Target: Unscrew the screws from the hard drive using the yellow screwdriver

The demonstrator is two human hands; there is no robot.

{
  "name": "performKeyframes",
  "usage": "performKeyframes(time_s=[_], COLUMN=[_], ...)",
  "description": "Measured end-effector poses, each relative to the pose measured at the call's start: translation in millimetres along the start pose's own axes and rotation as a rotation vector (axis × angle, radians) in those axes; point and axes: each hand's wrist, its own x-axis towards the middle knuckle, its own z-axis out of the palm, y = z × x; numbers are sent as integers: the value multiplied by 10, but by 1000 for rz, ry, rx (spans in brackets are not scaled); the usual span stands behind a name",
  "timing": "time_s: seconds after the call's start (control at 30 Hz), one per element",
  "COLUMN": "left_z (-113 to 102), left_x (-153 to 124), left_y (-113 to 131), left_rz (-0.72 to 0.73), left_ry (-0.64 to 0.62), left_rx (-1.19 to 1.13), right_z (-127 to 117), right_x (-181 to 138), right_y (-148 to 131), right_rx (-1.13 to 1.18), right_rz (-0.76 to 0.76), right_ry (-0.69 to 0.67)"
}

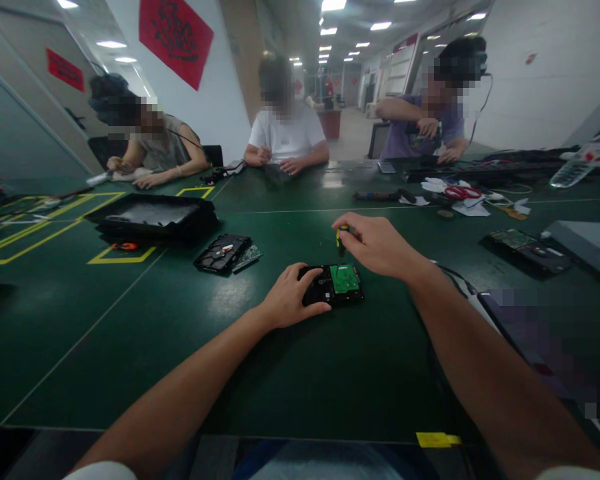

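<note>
A black hard drive (321, 293) lies flat on the green table, its green circuit board (345, 279) facing up at the right end. My left hand (295, 297) grips the drive's left end, thumb along the near edge and fingers on the far side. In my right hand (370, 243) is a screwdriver (342, 235) with a yellow and black handle, held upright between the fingers. Its shaft points down at the circuit board; whether the tip touches a screw is too small to tell.
Left of the drive lie an opened black drive casing (220, 255) and a loose circuit board (250, 257). Black stacked trays (153, 217) stand farther left. At right are another hard drive (525, 252), a grey box (587, 243) and red-handled scissors (463, 193). Three people sit across the table (280, 380).
</note>
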Motion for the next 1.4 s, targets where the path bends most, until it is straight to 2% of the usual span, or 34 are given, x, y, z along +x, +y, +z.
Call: performKeyframes(time_s=[0.2, 0.37, 0.6, 0.73, 1.03, 1.2, 1.4], left_z=[-29, -13, -12, -9, 4, 3, 1], left_x=[-10, 38, 68, 84, 73, 73, 74], left_y=[-36, -55, -50, -48, -45, -51, -53], left_rz=[149, 214, 219, 221, 206, 212, 208], left_ry=[-69, -85, -86, -91, -77, -82, -91], left_rx=[6, 32, 62, 73, 40, 61, 65], right_z=[-23, -62, 2, -27, -100, -76, -71], right_x=[17, -11, 31, 9, -31, -33, -21], right_y=[85, 113, 86, 80, 22, -56, 11], right_rx=[-49, -3, -108, -71, -196, -351, -202], right_rz=[-41, -13, -76, -96, -53, 79, -38], right_ry=[35, -12, -8, -39, -130, -114, -97])
